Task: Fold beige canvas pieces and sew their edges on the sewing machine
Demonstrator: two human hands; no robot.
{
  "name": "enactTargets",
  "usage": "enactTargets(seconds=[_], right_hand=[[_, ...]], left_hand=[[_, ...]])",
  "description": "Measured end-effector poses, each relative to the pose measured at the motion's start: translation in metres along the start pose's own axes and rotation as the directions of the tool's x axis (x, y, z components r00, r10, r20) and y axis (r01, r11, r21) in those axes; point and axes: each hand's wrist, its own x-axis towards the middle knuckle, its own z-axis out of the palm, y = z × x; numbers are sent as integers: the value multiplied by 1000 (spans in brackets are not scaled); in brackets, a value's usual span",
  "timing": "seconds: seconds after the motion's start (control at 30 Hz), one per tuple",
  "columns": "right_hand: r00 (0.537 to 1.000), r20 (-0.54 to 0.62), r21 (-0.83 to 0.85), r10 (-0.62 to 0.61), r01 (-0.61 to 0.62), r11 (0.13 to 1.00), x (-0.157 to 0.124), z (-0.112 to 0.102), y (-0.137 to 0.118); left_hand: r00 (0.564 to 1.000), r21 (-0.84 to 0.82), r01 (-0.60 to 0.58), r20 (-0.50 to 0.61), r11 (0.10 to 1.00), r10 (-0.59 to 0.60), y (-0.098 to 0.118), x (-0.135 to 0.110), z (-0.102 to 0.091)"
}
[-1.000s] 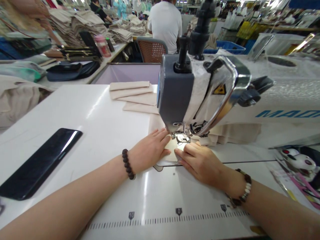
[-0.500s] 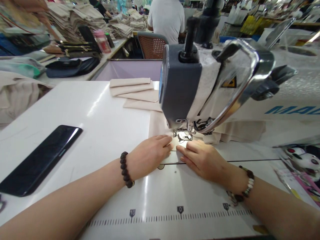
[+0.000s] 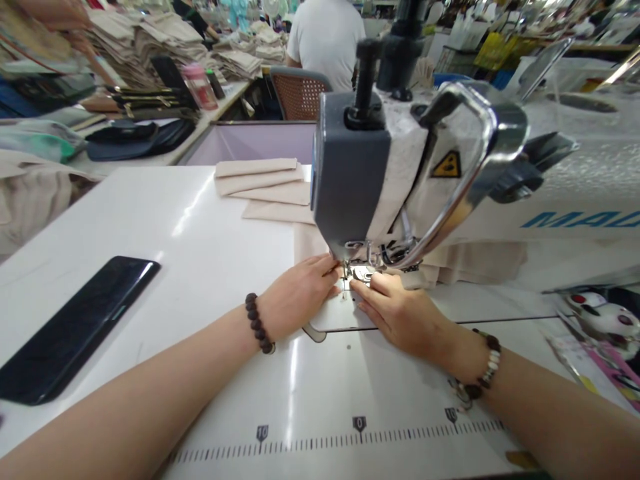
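A sewing machine (image 3: 353,160) stands over the white table, with its lit presser foot and needle area just ahead of my hands. Beige cloth (image 3: 311,241) lies under and behind the machine head. My left hand (image 3: 305,290) rests on the cloth's near edge left of the foot, its fingers stretched forward and the tips close to the needle. On the right of the foot, my right hand (image 3: 403,303) lies with fingers extended onto the plate and the cloth edge. Neither hand visibly pinches the cloth, though the fingertips are partly hidden.
Folded beige cloth pieces (image 3: 263,180) lie behind the machine head. A black phone (image 3: 75,327) is at the left. A printed ruler (image 3: 320,442) runs along the front edge. A person in a white shirt (image 3: 327,43) sits beyond, near a brown chair (image 3: 303,93).
The cloth edge has moved forward under the foot, baring more of the needle plate. My left hand has slid forward slightly; the right stays near the foot. The view has shifted a little.
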Motion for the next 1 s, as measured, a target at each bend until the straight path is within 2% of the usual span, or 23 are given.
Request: enactTargets(seconds=[0.3,0.4,0.5,0.57,0.7,0.87,1.0], right_hand=[[1000,17,-3,16,-16,1000,1,-2,-1],[1000,-11,23,-8,8,1000,1,-1,0],[995,-47,81,-87,90,993,-1,-2,2],[988,-58,107,-143,148,983,-3,-3,3],[971,-62,114,-232,238,965,-8,-8,4],[945,-26,139,-325,325,935,-14,-13,4],[946,2,152,-323,319,936,-16,-11,1]], left_hand=[[1000,18,-8,8,1000,8,-3,2,0],[997,49,33,63,998,-36,3,-2,-5],[982,85,86,159,993,-99,21,-11,-14],[977,75,45,203,996,-60,33,-18,-18],[975,39,-110,198,993,100,46,-27,-17],[959,-108,-87,260,990,113,45,-26,-21],[967,-144,-65,235,987,98,44,-26,-25]])
